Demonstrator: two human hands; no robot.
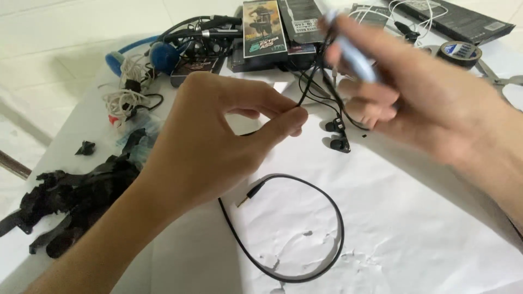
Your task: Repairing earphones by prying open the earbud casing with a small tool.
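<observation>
Over white paper sheet (414, 218), left hand (218, 136) pinched thin black earphone cable (313, 81); right hand (414, 87) gripped pale blue tool (354, 57); tugging risked snapping wire.

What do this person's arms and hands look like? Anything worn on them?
Both are bare: the left hand and right hand show no gloves, rings, watch or bands. No sleeves reach the visible forearms. The right hand is motion-blurred, so fine detail there cannot be told.
</observation>
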